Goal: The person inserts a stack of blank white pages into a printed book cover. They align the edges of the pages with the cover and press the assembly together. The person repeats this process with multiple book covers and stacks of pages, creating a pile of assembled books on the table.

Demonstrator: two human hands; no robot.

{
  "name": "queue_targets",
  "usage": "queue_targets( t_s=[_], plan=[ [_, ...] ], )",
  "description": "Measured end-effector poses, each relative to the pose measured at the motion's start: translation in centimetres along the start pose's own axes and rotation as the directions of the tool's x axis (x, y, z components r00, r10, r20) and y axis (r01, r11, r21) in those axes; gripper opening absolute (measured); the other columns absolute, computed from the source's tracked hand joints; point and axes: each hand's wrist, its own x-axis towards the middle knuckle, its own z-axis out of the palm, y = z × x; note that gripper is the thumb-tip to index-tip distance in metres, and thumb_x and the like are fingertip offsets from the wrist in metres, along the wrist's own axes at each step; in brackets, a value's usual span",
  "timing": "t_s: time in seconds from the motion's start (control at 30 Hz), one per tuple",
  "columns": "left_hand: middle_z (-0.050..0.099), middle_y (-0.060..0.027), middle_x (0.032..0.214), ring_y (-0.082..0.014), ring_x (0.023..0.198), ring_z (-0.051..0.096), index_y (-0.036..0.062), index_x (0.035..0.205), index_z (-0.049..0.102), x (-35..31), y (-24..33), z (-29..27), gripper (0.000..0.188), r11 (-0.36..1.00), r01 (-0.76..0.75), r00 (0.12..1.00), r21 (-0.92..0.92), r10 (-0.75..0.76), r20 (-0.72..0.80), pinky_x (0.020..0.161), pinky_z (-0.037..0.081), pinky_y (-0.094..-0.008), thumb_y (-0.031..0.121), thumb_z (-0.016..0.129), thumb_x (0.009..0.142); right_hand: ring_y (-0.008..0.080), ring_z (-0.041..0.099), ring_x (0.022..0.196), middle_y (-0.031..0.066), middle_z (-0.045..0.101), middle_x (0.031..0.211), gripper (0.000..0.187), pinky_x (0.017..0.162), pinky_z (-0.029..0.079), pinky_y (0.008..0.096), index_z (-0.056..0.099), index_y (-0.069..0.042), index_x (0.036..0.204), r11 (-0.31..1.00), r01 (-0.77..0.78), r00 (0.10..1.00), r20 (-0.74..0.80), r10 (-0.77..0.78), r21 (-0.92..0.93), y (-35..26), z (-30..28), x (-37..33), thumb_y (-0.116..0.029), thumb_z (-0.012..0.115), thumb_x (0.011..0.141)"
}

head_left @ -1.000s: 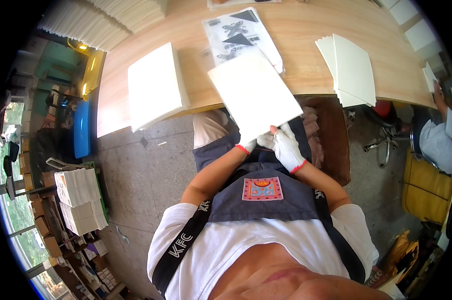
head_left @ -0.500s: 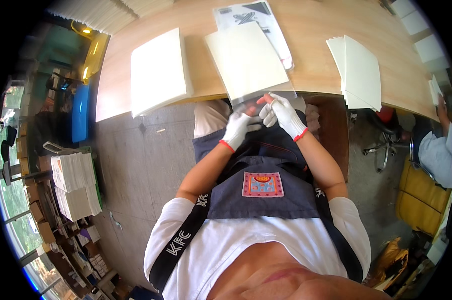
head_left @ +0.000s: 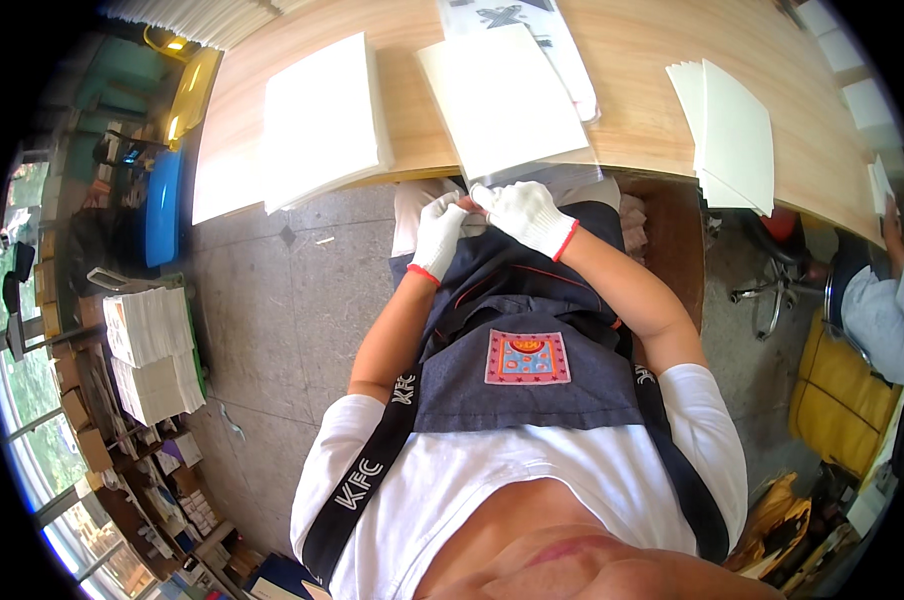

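My left hand (head_left: 440, 232) and my right hand (head_left: 532, 217) wear white knit gloves with red cuffs, some fingertips bare. They meet over my lap, just off the table's front edge, with fingers closed together. Whatever is pinched between them is too small or hidden to make out. Right beyond them, a stack of cream sheets (head_left: 507, 100) lies in a clear plastic sleeve (head_left: 562, 172), its transparent end hanging past the table edge by my fingers. Under its far end is another clear packet (head_left: 562, 62) with a dark printed pattern.
On the wooden table (head_left: 622, 60), a thick white paper stack (head_left: 322, 120) lies left and fanned cream sheets (head_left: 737, 140) overhang the edge at right. Paper bundles (head_left: 152, 350) stand on a cart at left. A wheeled chair (head_left: 767, 290) and another person's arm (head_left: 892, 235) are at right.
My hands have come together, the right moving left over the lap to meet the left, fingers now closed. The view has shifted slightly; the papers stay where they lay.
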Motion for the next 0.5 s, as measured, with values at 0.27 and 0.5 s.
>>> queue_targets(
  t_s=[0.27,0.5],
  plan=[
    [0.063,-0.0083,0.077,-0.0159,0.067,0.062,0.0001,0.089,0.059,-1.3,-0.3,-1.3,0.023,0.989,-0.078,0.991,0.127,0.091,-0.098,0.064,0.052,-0.026,0.023,0.057,0.089,0.0182,0.061,0.067,0.0135,0.062,0.081,0.005,0.055,0.052,0.0286,0.052,-0.007,0.085,-0.194,0.549,0.465,-0.104,0.879,0.813,12.5,1.5,-17.5,-0.009,0.056,0.086],
    [0.06,-0.007,0.095,-0.0304,0.088,0.057,0.013,0.095,0.062,0.3,0.1,-2.8,0.031,0.01,-0.487,0.476,0.873,0.842,0.256,0.073,0.048,-0.0391,0.002,0.068,0.067,0.0351,0.061,0.091,0.0191,0.064,0.094,0.025,0.078,0.049,0.0455,0.061,-0.009,0.098,0.568,-0.725,0.437,0.378,0.816,-0.389,12.8,1.7,-26.8,-0.018,0.053,0.077]
  ],
)
